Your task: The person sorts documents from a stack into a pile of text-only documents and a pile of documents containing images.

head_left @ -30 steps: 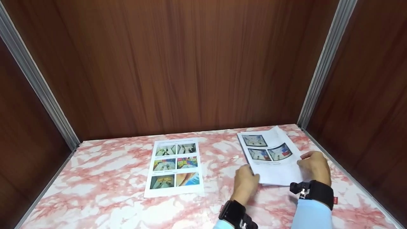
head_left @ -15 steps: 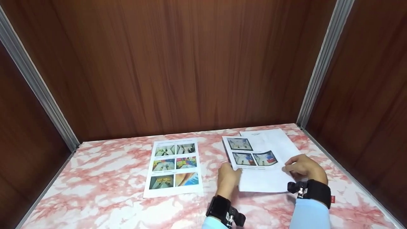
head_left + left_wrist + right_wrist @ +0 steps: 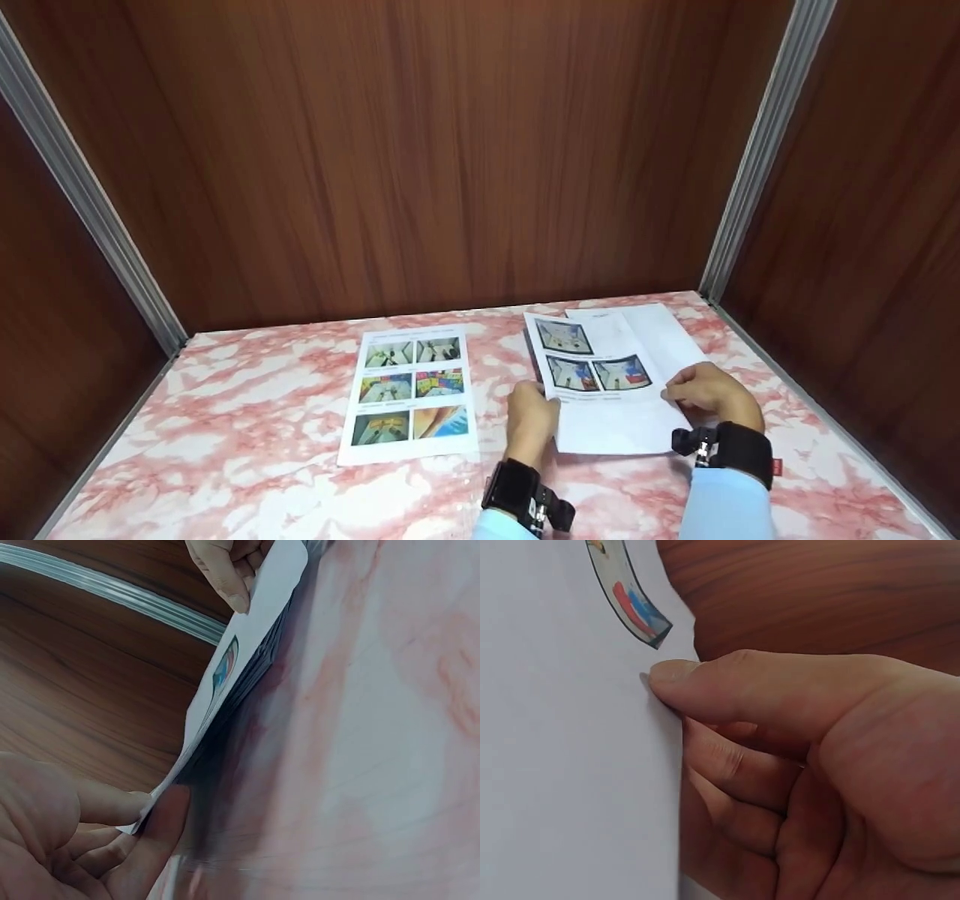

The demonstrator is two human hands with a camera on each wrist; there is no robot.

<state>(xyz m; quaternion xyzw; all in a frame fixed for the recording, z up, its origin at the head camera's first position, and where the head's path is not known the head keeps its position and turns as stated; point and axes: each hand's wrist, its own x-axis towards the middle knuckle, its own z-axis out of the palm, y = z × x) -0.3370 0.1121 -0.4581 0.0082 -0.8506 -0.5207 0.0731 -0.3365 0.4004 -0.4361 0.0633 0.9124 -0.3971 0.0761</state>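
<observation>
Both hands hold a printed sheet of paper (image 3: 611,424) with three pictures on its upper half, raised at a tilt above the table. The left hand (image 3: 532,418) pinches its left edge between thumb and fingers; in the left wrist view the paper (image 3: 255,622) bends down to that hand (image 3: 82,832), with dark layered edges beneath it. The right hand (image 3: 712,394) pinches the right edge, its thumb flat on the printed side, as the right hand (image 3: 802,742) shows in the right wrist view. Behind the held sheet lies another white sheet (image 3: 660,334), partly covered.
A sheet with several colour pictures (image 3: 409,446) lies flat left of the hands. The red-and-white marbled table (image 3: 262,420) is bounded by brown wood-grain panels (image 3: 420,165) at the back and sides, with metal corner posts (image 3: 765,150).
Both hands have drawn the printed sheet leftward and slightly toward the body, uncovering the white sheet behind it. In the last half second the held sheet's far edge has tilted up a little.
</observation>
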